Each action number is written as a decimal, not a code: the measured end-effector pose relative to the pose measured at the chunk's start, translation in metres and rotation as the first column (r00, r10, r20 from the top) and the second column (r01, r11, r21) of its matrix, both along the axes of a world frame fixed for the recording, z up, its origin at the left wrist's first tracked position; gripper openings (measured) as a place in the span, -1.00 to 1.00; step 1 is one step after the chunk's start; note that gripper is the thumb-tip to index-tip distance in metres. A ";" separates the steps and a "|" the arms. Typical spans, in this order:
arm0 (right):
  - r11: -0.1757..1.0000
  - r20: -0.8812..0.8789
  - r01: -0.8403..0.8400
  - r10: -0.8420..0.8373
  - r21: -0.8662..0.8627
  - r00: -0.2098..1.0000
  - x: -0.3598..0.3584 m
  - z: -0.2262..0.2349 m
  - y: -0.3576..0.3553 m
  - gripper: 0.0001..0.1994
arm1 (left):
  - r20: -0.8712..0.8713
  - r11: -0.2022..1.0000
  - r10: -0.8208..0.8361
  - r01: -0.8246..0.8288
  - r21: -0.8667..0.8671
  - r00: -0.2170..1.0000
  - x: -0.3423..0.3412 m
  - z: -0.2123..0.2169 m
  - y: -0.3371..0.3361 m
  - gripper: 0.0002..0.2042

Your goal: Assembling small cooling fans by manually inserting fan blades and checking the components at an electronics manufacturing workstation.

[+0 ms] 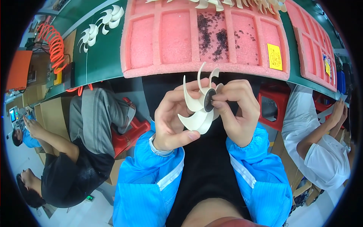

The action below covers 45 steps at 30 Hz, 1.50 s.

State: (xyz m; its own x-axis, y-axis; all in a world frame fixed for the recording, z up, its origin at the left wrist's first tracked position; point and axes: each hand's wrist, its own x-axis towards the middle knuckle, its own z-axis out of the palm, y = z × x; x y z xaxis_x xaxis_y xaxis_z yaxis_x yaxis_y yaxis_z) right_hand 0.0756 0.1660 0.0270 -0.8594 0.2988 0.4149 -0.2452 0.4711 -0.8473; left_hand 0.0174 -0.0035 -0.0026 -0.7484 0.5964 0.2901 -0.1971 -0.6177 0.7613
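Observation:
My left hand [170, 117] is closed around a cream-white fan blade [199, 118] with curved vanes and a dark round hub. The fan blade is held up in front of my chest, just short of the bench edge. At the hub, the thumb and fingers of my right hand [238, 109] are pinched together. Whatever lies between those fingertips, if anything, is too small or hidden to make out. Beyond my hands is a pink foam tray [176, 68] whose middle compartments hold many small black rings [222, 39].
More fan blades [211, 3] line the tray's far side; others [110, 18] lie on the green bench [102, 62] at left. A yellow label [275, 56] sits in the tray. Another pink tray [302, 38] is at right. Red stools [274, 100] and seated people flank me. An orange coiled hose [51, 38] hangs left.

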 end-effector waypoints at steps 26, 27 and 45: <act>0.871 0.504 -0.483 0.377 0.092 0.777 -0.020 -0.060 0.020 -0.88 | -0.794 0.426 -0.045 -0.707 -0.564 0.606 -0.082 0.053 -0.061 -0.72; 0.864 0.598 -0.472 0.288 0.175 0.748 -0.027 -0.079 0.023 -0.88 | -0.916 0.312 0.034 -0.875 -0.369 0.399 -0.112 0.050 -0.067 -0.75; 0.877 0.213 0.164 -0.284 0.452 0.935 -0.035 0.020 0.063 -0.86 | -0.799 -0.334 -0.482 -0.918 -0.212 0.360 -0.264 0.045 -0.184 -0.58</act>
